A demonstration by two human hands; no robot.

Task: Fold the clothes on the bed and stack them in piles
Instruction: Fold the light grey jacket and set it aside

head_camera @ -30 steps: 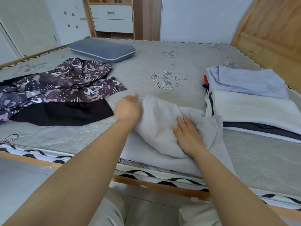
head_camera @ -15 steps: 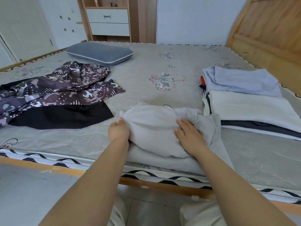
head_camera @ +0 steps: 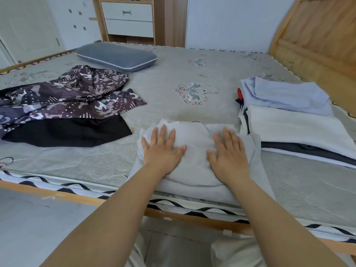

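Observation:
A light grey garment lies folded into a thick bundle at the near edge of the bed. My left hand presses flat on its left half, fingers straight and spread. My right hand presses flat on its right half the same way. To the right sits a pile of folded clothes, with a pale blue piece on top, a white one under it and a dark one at the bottom. On the left a crumpled camouflage-print garment lies over a black garment.
A blue-grey pillow rests at the far left of the mattress. The wooden headboard rises at the right. A cabinet with white drawers stands behind the bed. The wooden bed rail runs along the near edge.
My left hand folded the grey garment's left part over, let go of it and now lies flat on the bundle. My right hand shifted slightly and flattened.

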